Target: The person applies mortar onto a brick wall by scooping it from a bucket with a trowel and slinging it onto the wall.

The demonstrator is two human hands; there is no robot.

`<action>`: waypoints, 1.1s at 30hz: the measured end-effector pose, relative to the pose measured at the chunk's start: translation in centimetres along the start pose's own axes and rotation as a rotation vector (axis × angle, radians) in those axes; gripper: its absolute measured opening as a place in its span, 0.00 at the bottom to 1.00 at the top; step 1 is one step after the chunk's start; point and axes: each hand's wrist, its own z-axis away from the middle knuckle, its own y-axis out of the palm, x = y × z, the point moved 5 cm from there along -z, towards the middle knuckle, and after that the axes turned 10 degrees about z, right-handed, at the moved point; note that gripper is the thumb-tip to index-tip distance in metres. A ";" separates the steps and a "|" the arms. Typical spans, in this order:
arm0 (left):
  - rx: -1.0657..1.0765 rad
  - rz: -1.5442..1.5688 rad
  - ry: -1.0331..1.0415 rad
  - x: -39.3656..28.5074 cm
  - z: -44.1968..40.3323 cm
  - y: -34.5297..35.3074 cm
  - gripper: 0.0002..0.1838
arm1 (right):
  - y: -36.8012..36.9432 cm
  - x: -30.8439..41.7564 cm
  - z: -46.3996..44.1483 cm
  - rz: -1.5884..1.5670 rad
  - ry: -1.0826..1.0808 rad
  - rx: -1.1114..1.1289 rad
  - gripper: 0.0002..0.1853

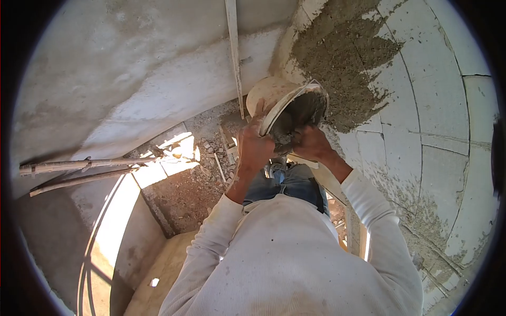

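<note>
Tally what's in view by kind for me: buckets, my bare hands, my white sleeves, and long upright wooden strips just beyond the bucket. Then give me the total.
Bucket: 1
Bare hands, left hand and right hand: 2
White sleeves, left sleeve and right sleeve: 2
Long wooden strip: 1
Total: 6

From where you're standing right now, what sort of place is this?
Probably a building site, or a building under repair. Rough grey mortar covers part of the block wall, a bucket has similar grey material inside, and broken rubble litters the ground.
</note>
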 end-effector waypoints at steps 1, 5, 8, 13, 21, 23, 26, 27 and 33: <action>-0.002 0.033 -0.055 0.1 0.2 0.0 0.42 | 0.8 0.1 0.1 -0.124 0.029 0.041 0.16; -0.083 0.188 -0.428 2.8 0.6 -1.4 0.29 | 0.7 1.9 2.9 -0.382 0.128 -0.003 0.17; -0.204 0.156 -0.436 5.3 2.1 -1.6 0.18 | -0.6 2.5 3.7 -0.292 0.113 -0.078 0.18; -0.409 0.402 -0.425 8.7 4.0 -4.4 0.15 | -4.0 5.3 3.9 -0.127 0.070 -0.161 0.21; -0.552 0.002 -0.389 18.1 9.4 -16.1 0.26 | -10.6 2.3 7.0 -0.930 0.056 0.538 0.15; -0.545 -0.127 -0.438 18.1 10.8 -18.3 0.27 | -12.1 -8.1 7.0 -0.972 0.215 0.351 0.15; -0.546 -0.125 -0.460 16.8 11.9 -21.1 0.29 | -25.1 -20.1 11.9 -0.637 0.582 -0.605 0.12; -0.551 -0.079 -0.471 16.6 12.4 -20.5 0.29 | -31.4 -16.3 13.9 -0.583 0.445 -0.651 0.13; -0.400 -0.226 -0.344 15.9 8.7 -16.2 0.28 | -30.4 -9.3 12.9 -0.355 0.405 -0.434 0.14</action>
